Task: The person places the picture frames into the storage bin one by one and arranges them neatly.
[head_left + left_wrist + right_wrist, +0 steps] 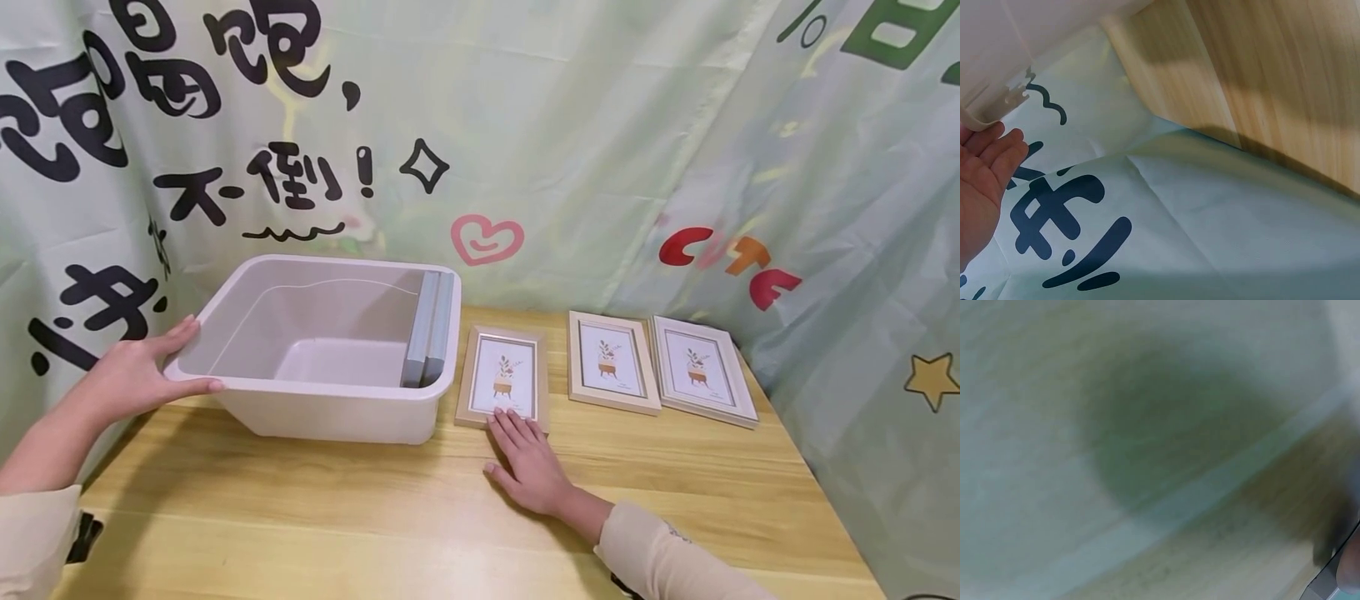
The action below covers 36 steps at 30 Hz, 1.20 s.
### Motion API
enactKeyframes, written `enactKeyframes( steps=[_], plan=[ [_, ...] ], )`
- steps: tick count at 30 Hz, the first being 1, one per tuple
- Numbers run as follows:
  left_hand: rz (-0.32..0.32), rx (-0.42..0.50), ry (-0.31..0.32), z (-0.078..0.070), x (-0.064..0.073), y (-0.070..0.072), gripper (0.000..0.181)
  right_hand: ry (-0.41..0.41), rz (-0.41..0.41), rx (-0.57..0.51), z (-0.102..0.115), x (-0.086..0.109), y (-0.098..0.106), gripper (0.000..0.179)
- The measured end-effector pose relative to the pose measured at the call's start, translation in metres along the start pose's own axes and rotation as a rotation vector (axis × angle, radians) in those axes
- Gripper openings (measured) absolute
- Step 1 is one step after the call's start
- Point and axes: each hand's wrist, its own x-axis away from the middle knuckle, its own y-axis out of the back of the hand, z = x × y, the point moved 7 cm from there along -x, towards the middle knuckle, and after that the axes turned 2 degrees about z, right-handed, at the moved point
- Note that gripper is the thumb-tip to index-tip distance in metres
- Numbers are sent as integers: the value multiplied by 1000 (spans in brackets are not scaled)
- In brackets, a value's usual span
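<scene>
My left hand (135, 371) grips the left rim of a pale plastic basin (337, 414), thumb over the near side. In the left wrist view, the fingers curl at the basin's rim (985, 124). Two blue-grey picture frames (429, 329) stand on edge inside the basin against its right wall. My right hand (531, 468) lies with straight fingers on the lower edge of a light-brown picture frame (467, 383), which shows a potted-plant print. The right wrist view is mostly a blur, with a fingertip (1350, 569) at the lower right corner.
To the right lie a beige picture frame (651, 400) and a whitish one (738, 387), the latter seemingly stacked on another. They rest on a wooden table (360, 517). A printed fabric curtain (570, 150) hangs behind the table and along its sides.
</scene>
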Motion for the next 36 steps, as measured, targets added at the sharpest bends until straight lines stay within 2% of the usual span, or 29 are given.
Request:
enactKeyframes(
  steps=[20,36],
  plan=[
    [17,13,20,3,-1,-3,98,53,-71,96,18,14,0,63],
    [-3,5,-5,3,0,-3,96,29,-68,127,35,20,0,63]
  ],
)
